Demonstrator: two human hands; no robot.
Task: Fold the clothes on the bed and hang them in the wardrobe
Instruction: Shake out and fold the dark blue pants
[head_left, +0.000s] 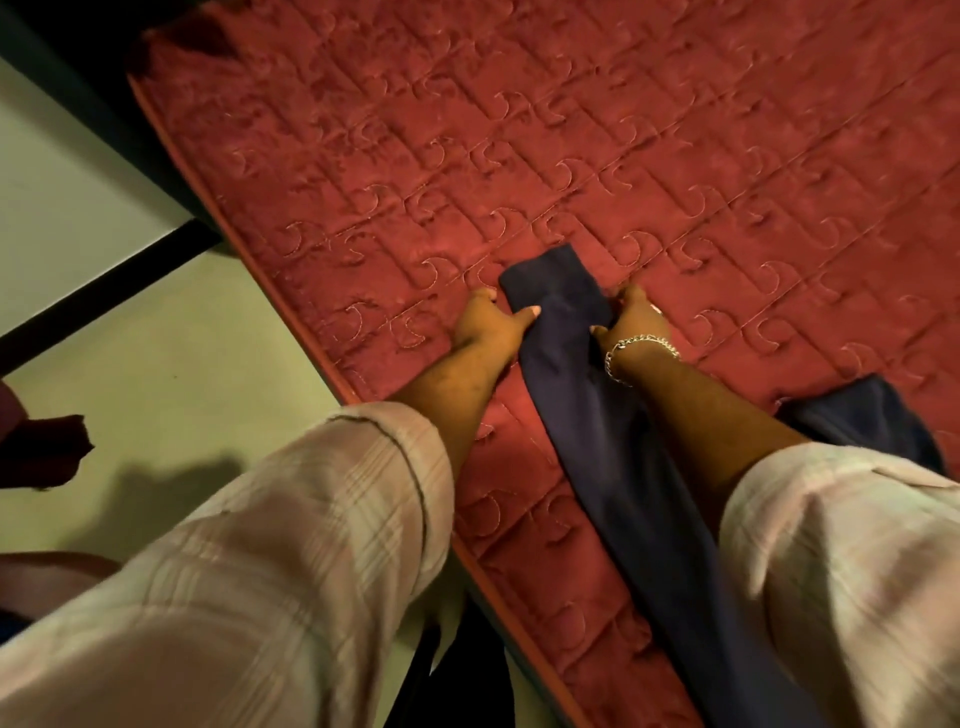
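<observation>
Both hands, left hand and right hand, pinch the soft, light navy garment by its edges; limp cloth, best held near its far end.

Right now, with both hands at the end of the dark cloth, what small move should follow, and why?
Probably fold that end back toward the body: the left hand and right hand pinch the navy garment at both edges, and it lies long and narrow on the red mattress.

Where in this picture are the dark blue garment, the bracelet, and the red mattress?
dark blue garment (613, 431): head view, middle of the long strip.
bracelet (641, 344): head view, chain across the right wrist.
red mattress (519, 130): head view, bare quilted top.
</observation>
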